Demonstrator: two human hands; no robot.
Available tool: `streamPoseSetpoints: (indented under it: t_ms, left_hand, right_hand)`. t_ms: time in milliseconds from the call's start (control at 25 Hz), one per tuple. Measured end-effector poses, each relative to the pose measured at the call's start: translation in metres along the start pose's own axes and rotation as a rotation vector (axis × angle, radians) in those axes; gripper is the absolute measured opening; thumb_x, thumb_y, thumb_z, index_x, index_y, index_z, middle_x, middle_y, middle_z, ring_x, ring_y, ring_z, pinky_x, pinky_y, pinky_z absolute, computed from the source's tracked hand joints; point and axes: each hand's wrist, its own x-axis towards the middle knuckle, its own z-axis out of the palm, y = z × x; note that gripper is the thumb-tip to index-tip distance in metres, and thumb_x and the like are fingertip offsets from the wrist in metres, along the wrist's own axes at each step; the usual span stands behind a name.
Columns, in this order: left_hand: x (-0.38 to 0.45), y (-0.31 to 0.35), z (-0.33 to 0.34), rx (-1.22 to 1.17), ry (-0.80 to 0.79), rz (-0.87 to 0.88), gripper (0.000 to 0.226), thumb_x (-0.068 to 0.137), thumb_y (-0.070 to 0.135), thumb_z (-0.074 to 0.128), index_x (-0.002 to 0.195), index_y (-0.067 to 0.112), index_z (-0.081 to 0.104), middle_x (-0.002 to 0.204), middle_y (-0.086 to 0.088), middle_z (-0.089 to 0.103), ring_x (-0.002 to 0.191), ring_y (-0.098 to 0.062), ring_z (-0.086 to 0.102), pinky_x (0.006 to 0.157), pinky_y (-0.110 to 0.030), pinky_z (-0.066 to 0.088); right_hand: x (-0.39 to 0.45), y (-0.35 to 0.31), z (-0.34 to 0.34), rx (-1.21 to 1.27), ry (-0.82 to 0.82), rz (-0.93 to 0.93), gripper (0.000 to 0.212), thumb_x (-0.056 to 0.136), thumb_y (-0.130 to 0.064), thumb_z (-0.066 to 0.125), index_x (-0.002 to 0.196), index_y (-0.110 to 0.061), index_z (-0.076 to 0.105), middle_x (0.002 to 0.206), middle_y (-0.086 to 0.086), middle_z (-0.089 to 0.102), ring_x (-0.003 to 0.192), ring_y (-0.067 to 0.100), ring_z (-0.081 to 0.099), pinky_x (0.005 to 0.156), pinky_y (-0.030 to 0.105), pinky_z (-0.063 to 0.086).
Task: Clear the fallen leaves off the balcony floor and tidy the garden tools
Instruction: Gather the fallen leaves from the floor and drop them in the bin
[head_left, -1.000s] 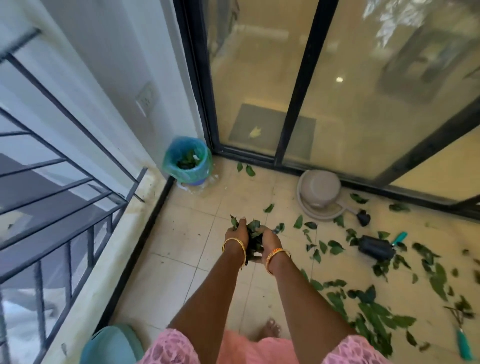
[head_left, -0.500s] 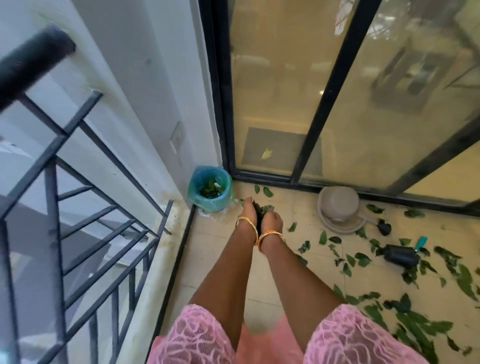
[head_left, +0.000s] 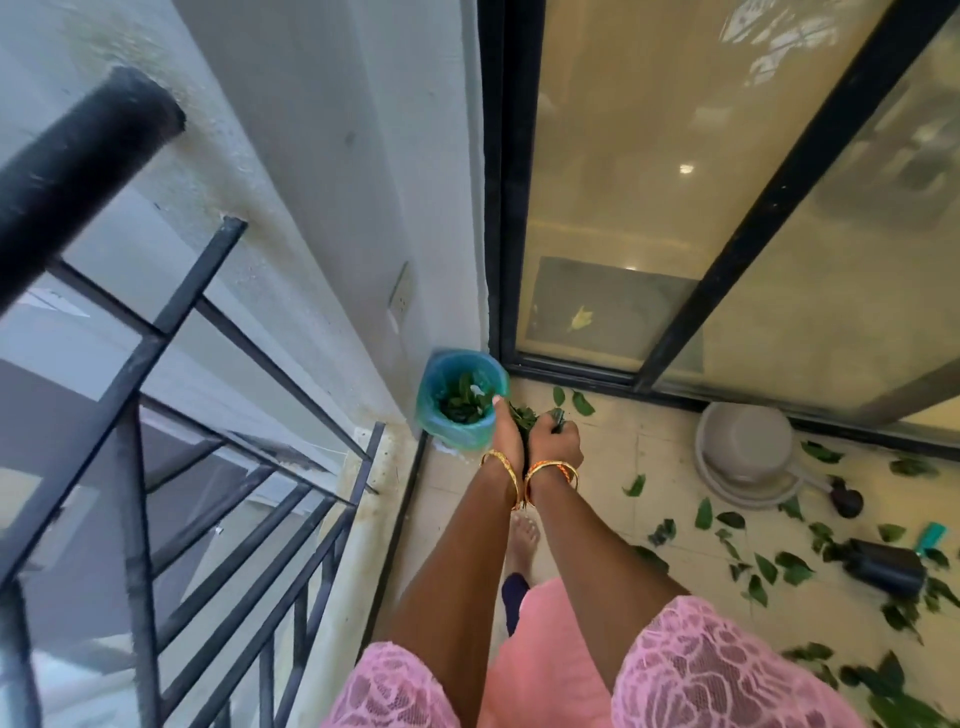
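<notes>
- Left hand (head_left: 505, 427) and right hand (head_left: 556, 436) are pressed together, fingers curled round a bundle of green leaves (head_left: 523, 415); tips of the bundle stick out between the hands.
- Change over the last second: the hands were low over mid-floor with the same bundle; now they are raised and carried to the corner, the left hand's fingertips touching or just over the rim of the blue lined bin (head_left: 460, 400). The bundle itself is just beside the opening, not yet above it.
- Bin already holds leaves (dark green, partly filling it). It stands in the corner between the white wall (head_left: 322, 218) and the black sliding door frame (head_left: 501, 208).
- Judgement: this is the carry-to-bin step, release pending. The hands need a small shift left before opening, or leaves may spill outside the rim.
- Outward on the tiled floor (head_left: 613, 499): two leaves lie near the door track, many more scattered leaves (head_left: 763, 566) to the right, well apart from the bin.
- Tools untouched: a black hand tool with a teal handle (head_left: 893, 564), an upturned grey basin (head_left: 745, 447) by the door.
- Task estimate: early; most leaves and all tools remain.
</notes>
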Motion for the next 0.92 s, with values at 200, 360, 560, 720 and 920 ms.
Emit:
streamPoseSetpoints:
  t_ms: [200,360,560,720,920]
  left_hand:
    - [0.077,0.064,0.005,-0.158,0.067,-0.076,0.062,0.095,0.057,0.031,0.121,0.008,0.060,0.119,-0.015,0.064,0.109,-0.029,0.059,0.097,-0.038,0.047]
    - [0.148,0.099,0.001,-0.244,0.101,-0.142,0.051,0.095,0.050,0.037,0.110,0.008,0.061,0.094,-0.013,0.065,0.085,-0.026,0.060,0.079,-0.037,0.049]
    - [0.283,0.106,-0.032,0.011,0.111,-0.246,0.055,0.083,0.062,0.052,0.111,0.014,0.056,0.106,-0.012,0.062,0.092,-0.025,0.060,0.076,-0.037,0.051]
    - [0.406,0.093,-0.063,0.319,0.098,-0.113,0.040,0.086,0.021,0.068,0.122,0.018,0.052,0.125,-0.011,0.057,0.102,-0.028,0.057,0.063,-0.037,0.052]
    - [0.515,0.079,-0.098,0.314,0.201,-0.015,0.054,0.089,0.018,0.062,0.139,0.018,0.041,0.133,-0.013,0.053,0.105,-0.030,0.056,0.079,-0.049,0.052]
  right_hand:
    - [0.061,-0.042,0.073,-0.056,0.030,0.018,0.029,0.095,-0.019,0.043,0.108,0.004,0.056,0.108,0.026,0.062,0.098,0.037,0.059,0.069,0.028,0.034]
    - [0.124,-0.059,0.138,-0.099,0.023,0.052,0.028,0.095,-0.018,0.044,0.106,0.004,0.057,0.109,0.027,0.061,0.099,0.038,0.059,0.069,0.028,0.035]
    - [0.233,-0.017,0.231,-0.179,0.027,0.054,0.028,0.093,-0.020,0.043,0.104,0.001,0.057,0.102,0.029,0.062,0.096,0.043,0.059,0.081,0.043,0.050]
    - [0.318,0.048,0.297,-0.268,-0.031,-0.017,0.028,0.095,-0.020,0.043,0.111,-0.001,0.055,0.102,0.030,0.062,0.096,0.043,0.059,0.080,0.043,0.047]
    - [0.382,0.109,0.361,-0.132,-0.364,0.183,0.045,0.096,-0.034,0.044,0.139,-0.024,0.039,0.134,0.013,0.051,0.116,0.035,0.052,0.099,0.044,0.044]
